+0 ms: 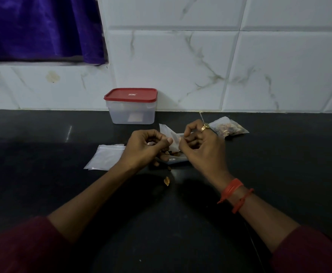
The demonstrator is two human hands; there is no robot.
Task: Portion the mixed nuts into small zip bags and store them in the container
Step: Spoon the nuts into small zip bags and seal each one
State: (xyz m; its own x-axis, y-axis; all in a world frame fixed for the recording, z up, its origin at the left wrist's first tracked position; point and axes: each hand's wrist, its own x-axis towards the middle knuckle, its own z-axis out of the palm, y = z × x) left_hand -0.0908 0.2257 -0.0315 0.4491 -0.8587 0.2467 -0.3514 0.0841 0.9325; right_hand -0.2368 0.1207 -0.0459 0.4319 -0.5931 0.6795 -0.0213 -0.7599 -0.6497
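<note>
Left hand [145, 147] and right hand [202, 148], fingers curled, pinch one small zip bag [168, 133] between them. The bag is held upright over the worktop [43, 194]; its long axis cannot be told.

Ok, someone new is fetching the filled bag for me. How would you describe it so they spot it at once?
On the black counter, find the box with the red lid against the white tiled wall. Look right of it, just beyond the right hand: a small clear bag lies there. It shows brown nuts inside, unlike the flat empty bags beside the left hand.
</note>
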